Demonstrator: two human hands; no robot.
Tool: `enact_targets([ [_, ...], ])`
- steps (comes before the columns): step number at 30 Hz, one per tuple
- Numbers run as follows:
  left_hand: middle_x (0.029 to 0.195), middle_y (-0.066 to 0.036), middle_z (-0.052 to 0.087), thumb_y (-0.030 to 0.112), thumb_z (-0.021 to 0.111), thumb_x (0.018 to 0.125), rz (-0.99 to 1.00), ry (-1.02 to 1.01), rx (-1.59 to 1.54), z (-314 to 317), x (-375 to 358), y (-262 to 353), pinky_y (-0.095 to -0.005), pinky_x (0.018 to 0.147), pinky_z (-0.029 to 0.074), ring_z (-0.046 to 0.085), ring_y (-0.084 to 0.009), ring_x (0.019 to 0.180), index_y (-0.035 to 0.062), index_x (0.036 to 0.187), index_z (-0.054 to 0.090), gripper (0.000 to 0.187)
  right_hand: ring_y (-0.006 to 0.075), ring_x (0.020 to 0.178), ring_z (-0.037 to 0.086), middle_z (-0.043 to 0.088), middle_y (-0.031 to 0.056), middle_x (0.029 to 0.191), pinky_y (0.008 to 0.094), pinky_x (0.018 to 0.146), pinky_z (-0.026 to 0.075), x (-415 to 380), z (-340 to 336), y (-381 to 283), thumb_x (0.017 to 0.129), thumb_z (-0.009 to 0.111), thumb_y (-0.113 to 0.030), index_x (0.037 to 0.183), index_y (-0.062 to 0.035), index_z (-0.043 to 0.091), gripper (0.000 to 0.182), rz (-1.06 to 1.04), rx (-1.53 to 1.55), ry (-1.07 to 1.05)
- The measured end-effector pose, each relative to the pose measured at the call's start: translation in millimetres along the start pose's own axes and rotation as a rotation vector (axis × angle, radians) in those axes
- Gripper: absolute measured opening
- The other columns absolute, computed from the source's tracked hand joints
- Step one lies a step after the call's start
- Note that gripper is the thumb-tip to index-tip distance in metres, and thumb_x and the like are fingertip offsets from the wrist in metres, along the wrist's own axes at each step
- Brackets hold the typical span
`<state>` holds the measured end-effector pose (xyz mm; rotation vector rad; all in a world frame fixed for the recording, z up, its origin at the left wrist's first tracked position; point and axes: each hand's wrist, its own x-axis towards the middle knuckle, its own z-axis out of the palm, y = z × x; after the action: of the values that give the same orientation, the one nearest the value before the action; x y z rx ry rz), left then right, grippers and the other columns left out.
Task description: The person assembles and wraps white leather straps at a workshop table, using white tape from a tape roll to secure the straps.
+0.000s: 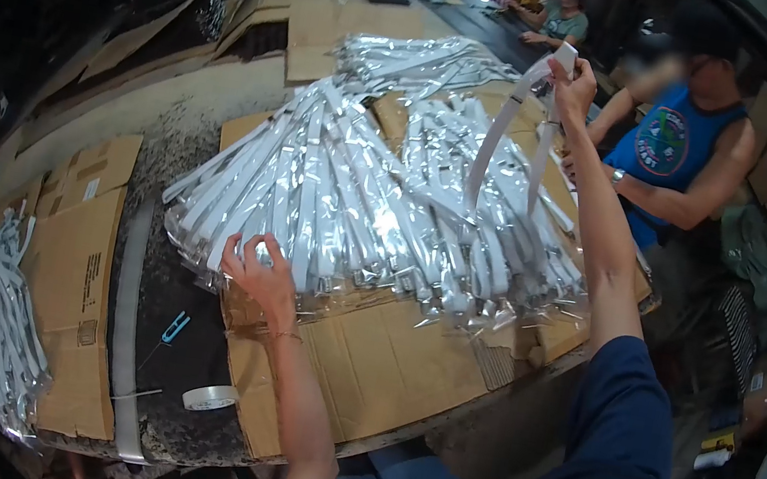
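Right hand (576, 87) clamped on a raised strap (492, 146); left hand (261, 275) at the pile (304, 165).
Right fingers closed on the strap's upper end, two lengths hanging above the pile of bagged straps. Left fingers bent and spread over the pile's near-left edge; cannot tell whether they grip anything. Pile lies fanned on cardboard (355, 347) over a dark worktop (197, 295). Tape (210, 398) and blue snips (175, 326) lie left of the cardboard. Co-worker (669, 140) in a blue top at right.
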<state>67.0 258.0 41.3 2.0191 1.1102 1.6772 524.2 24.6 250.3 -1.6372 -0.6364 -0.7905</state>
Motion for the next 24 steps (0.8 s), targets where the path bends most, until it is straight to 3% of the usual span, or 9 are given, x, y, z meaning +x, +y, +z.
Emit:
enact_targets([
  [4, 0.109, -0.014, 0.056, 0.01, 0.067, 0.084, 0.07, 0.048, -0.119, 0, -4, 19, -0.0426, 0.091, 0.041, 0.05, -0.0308, 0.106, -0.0006, 0.089, 0.065, 0.012, 0.0146, 0.072, 0.068, 0.07, 0.0125, 0.089, 0.0253, 0.062, 0.056, 37, -52, -85, 0.08, 0.077, -0.018, 0.099, 0.0053, 0.059, 0.035, -0.06, 0.244, -0.083],
  [8, 0.108, -0.018, 0.059, 0.009, 0.069, 0.082, 0.195, -0.314, -0.526, 5, -8, 83, -0.0406, 0.092, 0.043, 0.056, -0.0322, 0.103, 0.0007, 0.096, 0.063, 0.018, 0.014, 0.075, 0.068, 0.069, 0.011, 0.089, 0.0256, 0.066, 0.055, 56, -101, -179, 0.081, 0.075, -0.015, 0.098, 0.0046, 0.061, 0.029, -0.265, 0.296, -0.143],
  [10, 0.115, -0.018, 0.057, 0.014, 0.072, 0.08, 0.224, -0.427, -0.624, -13, 3, 149, -0.0402, 0.097, 0.041, 0.053, -0.0345, 0.11, -0.0001, 0.109, 0.06, 0.034, 0.0108, 0.07, 0.065, 0.068, 0.0075, 0.083, 0.0234, 0.064, 0.052, 62, -116, -209, 0.081, 0.076, -0.016, 0.096, 0.0026, 0.062, 0.027, -0.289, 0.276, -0.185],
  [12, 0.137, -0.021, 0.045, 0.027, 0.081, 0.073, 0.266, -0.545, -0.701, -9, 13, 183, -0.0399, 0.108, 0.033, 0.042, -0.0347, 0.128, 0.0011, 0.135, 0.042, 0.077, 0.0102, 0.069, 0.064, 0.068, 0.0064, 0.08, 0.0232, 0.064, 0.05, 61, -121, -231, 0.082, 0.075, -0.018, 0.099, 0.0017, 0.063, 0.028, -0.235, 0.245, -0.256],
  [13, 0.142, -0.021, 0.039, 0.03, 0.083, 0.07, 0.321, -0.571, -0.662, -5, 17, 195, -0.0401, 0.111, 0.029, 0.037, -0.035, 0.133, 0.0017, 0.14, 0.036, 0.088, 0.0115, 0.072, 0.061, 0.066, 0.0052, 0.087, 0.026, 0.064, 0.05, 35, -124, -279, 0.084, 0.069, -0.005, 0.101, 0.0004, 0.063, 0.019, -0.239, 0.183, -0.204],
  [16, 0.142, -0.021, 0.04, 0.037, 0.086, 0.066, 0.249, -0.629, -0.824, -8, 31, 230, -0.0409, 0.111, 0.03, 0.037, -0.0352, 0.134, 0.0005, 0.141, 0.035, 0.097, 0.0101, 0.062, 0.059, 0.065, 0.0033, 0.076, 0.024, 0.056, 0.048, 15, -106, -307, 0.087, 0.067, -0.009, 0.102, 0.0008, 0.062, 0.019, -0.168, 0.298, -0.237],
  [20, 0.119, -0.017, 0.063, 0.031, 0.082, 0.073, 0.148, -0.903, -0.895, -22, 26, 205, -0.0367, 0.099, 0.045, 0.059, -0.0259, 0.113, -0.0018, 0.127, 0.052, 0.071, 0.0115, 0.065, 0.06, 0.065, 0.0054, 0.085, 0.0239, 0.055, 0.048, 10, -76, -289, 0.087, 0.069, -0.009, 0.115, 0.0013, 0.057, 0.032, -0.11, 0.654, -0.494],
  [22, 0.102, -0.01, 0.07, 0.018, 0.077, 0.08, -0.113, -1.224, -1.006, -42, 7, 169, -0.03, 0.087, 0.05, 0.067, -0.0187, 0.097, -0.002, 0.117, 0.059, 0.046, 0.0126, 0.064, 0.06, 0.064, 0.0057, 0.084, 0.0253, 0.055, 0.049, 4, -50, -271, 0.086, 0.069, -0.007, 0.116, 0.0006, 0.056, 0.034, 0.037, 0.734, -0.585],
  [24, 0.092, -0.007, 0.071, 0.01, 0.07, 0.085, -0.258, -1.143, -1.028, -83, -19, 138, -0.0254, 0.078, 0.052, 0.068, -0.014, 0.087, -0.0045, 0.108, 0.062, 0.029, 0.0126, 0.064, 0.06, 0.063, 0.0051, 0.08, 0.0257, 0.057, 0.049, -2, -8, -246, 0.085, 0.07, -0.007, 0.114, -0.0009, 0.057, 0.033, 0.086, 0.678, -0.68],
])
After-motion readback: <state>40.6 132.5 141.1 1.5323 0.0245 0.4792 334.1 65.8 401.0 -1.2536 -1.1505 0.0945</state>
